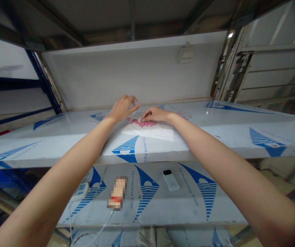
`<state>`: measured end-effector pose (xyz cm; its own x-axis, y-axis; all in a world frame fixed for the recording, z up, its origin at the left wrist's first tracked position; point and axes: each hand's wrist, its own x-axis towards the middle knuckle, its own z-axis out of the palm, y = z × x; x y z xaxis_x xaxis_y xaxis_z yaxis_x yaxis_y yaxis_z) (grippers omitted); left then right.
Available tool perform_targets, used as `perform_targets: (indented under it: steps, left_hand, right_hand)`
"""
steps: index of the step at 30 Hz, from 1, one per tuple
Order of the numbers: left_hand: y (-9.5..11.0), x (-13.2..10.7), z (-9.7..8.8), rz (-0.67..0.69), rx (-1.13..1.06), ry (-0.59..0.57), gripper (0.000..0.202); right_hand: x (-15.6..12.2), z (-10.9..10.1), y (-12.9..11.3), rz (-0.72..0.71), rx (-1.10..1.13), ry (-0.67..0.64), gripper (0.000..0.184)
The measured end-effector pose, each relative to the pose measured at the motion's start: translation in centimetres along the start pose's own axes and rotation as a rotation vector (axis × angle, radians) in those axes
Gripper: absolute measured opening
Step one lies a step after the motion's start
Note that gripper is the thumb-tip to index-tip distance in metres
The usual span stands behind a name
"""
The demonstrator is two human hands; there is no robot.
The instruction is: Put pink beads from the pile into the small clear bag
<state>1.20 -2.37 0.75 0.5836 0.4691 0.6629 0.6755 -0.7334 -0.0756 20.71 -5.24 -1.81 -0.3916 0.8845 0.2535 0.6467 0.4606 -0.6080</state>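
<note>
Factory-style workstation, stainless-steel counter [214, 130] covered in blue-printed protective film, matching lower shelf [162, 202] beneath, bare metal racking [240, 68] at right, blue steel upright [41, 79] at left, plain white back panel [137, 75] bearing a switch box [186, 54].

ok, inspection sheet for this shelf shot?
surface: steel shelf, blue-printed film on it.
job's things: pink beads on white sheet; clear bag.
clutter: lower shelf holds white device, blurred item, white box.
grippers: left hand pinches bag; right hand fingertips on beads.
cables: white cable trails off lower shelf.
surroundings: back panel with switch; racking at right.
</note>
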Motion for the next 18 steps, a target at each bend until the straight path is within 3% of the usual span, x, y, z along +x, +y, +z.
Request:
perform_targets:
  steps: [10, 18]
  left_hand:
    - [0.3, -0.1, -0.2, -0.011, -0.004, -0.036, 0.029]
    - [0.8, -0.1, -0.2, 0.039, -0.003, -0.084, 0.034]
  right_hand:
    - [0.1, -0.3, -0.1, 0.035, -0.100, 0.099, 0.006]
    - [0.2, -1.5, -1.4, -0.036, 0.024, 0.641, 0.012]
